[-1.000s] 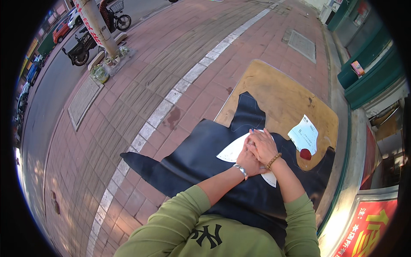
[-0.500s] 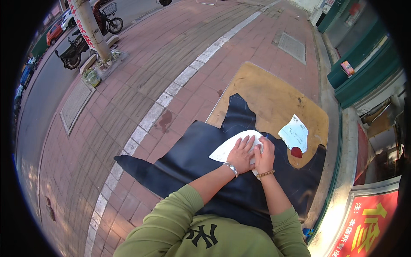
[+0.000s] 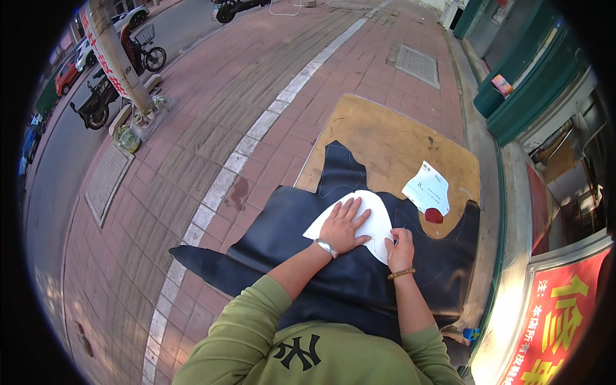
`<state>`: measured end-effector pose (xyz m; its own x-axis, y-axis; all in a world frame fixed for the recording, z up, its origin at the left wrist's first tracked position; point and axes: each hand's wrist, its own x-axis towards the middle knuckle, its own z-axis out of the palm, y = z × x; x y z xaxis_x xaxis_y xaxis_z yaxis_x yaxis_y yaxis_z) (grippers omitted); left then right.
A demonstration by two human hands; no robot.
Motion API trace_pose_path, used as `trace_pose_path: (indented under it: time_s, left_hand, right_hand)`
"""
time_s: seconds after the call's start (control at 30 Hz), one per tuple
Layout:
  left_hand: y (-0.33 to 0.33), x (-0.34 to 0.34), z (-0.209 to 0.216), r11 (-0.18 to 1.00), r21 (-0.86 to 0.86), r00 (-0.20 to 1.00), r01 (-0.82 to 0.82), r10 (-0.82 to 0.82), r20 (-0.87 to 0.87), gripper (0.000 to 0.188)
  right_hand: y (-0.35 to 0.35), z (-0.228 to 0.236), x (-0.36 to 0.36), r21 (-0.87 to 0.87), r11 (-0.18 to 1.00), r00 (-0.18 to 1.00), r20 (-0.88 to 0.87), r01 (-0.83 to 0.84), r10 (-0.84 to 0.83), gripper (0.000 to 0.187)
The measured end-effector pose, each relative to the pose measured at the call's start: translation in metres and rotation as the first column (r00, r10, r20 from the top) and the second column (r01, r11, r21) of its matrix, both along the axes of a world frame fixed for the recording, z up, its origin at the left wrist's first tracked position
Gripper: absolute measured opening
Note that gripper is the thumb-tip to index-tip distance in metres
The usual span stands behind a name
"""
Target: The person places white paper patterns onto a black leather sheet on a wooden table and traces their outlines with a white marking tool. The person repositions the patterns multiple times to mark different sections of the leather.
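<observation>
A white curved pattern piece (image 3: 379,221) lies on a large black sheet that looks like leather (image 3: 273,221). My left hand (image 3: 345,230) rests flat on the pattern with its fingers spread, pressing it against the sheet. At the pattern's right edge, my right hand (image 3: 402,251) is closed in a pinch around a thin, pen-like tool, mostly hidden by the fingers. Faint light lines show on the black sheet near its far tab and to the right.
Beneath the sheet is a worn tan tabletop (image 3: 391,131). A pale printed pattern piece (image 3: 428,187) and a dark red round piece (image 3: 434,215) lie right of my hands. A green-framed shopfront (image 3: 529,96) borders the right; brick paving (image 3: 192,141) stretches left.
My right hand has slid down along the pattern's right edge, away from my left hand. My left hand stays flat on the pattern. The whole view has shifted slightly.
</observation>
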<state>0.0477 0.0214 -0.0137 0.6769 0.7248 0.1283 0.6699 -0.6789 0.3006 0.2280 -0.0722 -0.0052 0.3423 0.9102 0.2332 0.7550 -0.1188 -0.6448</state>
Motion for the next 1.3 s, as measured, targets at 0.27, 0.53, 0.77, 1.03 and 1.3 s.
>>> trace_pose_path:
  time_s: [0.27, 0.53, 0.77, 1.03, 1.3]
  left_hand:
    - [0.0, 0.001, -0.002, 1.0, 0.029, 0.995, -0.008, 0.011, -0.095, 0.073]
    - [0.0, 0.001, 0.001, 1.0, -0.002, 0.997, 0.0, 0.0, -0.083, 0.075]
    - [-0.002, 0.0, 0.0, 1.0, 0.03, 0.997, 0.006, -0.003, -0.074, 0.075]
    - [-0.003, 0.0, 0.0, 0.999, 0.05, 0.998, 0.009, -0.006, -0.059, 0.074]
    - [-0.004, 0.0, -0.002, 0.998, 0.058, 0.999, 0.014, -0.011, -0.042, 0.074]
  right_hand:
    - [-0.052, 0.007, 0.001, -0.011, 1.0, 0.989, 0.145, -0.011, 0.013, 0.034]
    - [-0.069, 0.01, 0.001, -0.017, 0.997, 0.96, 0.268, -0.077, 0.078, 0.03]
    - [-0.066, 0.008, 0.012, -0.024, 0.985, 0.9, 0.402, -0.172, 0.167, 0.02]
    - [-0.067, 0.004, 0.014, 0.027, 0.981, 0.907, 0.388, -0.191, 0.165, 0.019]
    - [-0.069, 0.003, 0.012, 0.061, 0.979, 0.899, 0.41, -0.196, 0.155, 0.019]
